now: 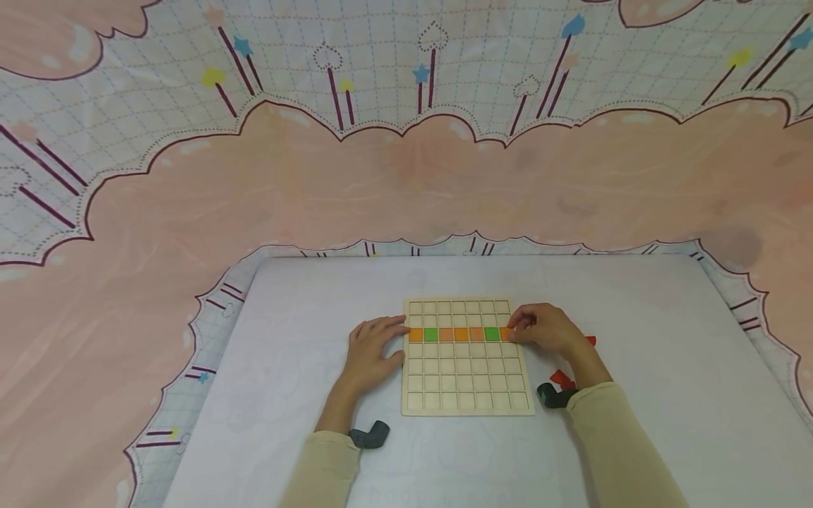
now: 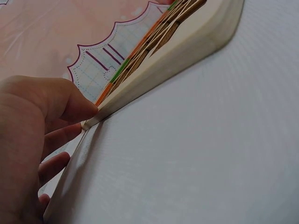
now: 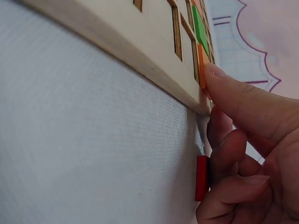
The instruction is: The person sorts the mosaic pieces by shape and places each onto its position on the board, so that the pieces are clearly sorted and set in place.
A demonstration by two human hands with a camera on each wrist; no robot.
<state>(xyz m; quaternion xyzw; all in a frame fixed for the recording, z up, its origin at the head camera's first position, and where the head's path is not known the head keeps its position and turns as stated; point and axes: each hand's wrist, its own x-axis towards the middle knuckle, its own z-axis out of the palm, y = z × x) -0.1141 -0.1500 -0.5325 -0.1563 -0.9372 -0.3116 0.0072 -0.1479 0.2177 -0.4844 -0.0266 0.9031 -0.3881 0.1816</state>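
A pale wooden grid board (image 1: 466, 402) lies flat on the white table. Across it runs one row of square tiles: orange, green and salmon, with a green tile (image 1: 492, 334) near its right end. My left hand (image 1: 371, 349) lies along the board's left side, fingers loosely extended, fingertips touching the edge by an orange tile (image 1: 416, 335). At the opposite end of the row, my right hand (image 1: 545, 328) pinches the last orange tile (image 3: 202, 65). Its thumb is on the tile and its other fingers are curled beside the board's edge.
Red tiles (image 1: 562, 379) lie to the right of the board, partly hidden by the right wrist. One red tile (image 3: 201, 178) shows close under the curled fingers. Dark devices sit on the left wrist (image 1: 370, 434) and right wrist (image 1: 555, 396). A pink patterned cloth (image 1: 406, 190) surrounds the table.
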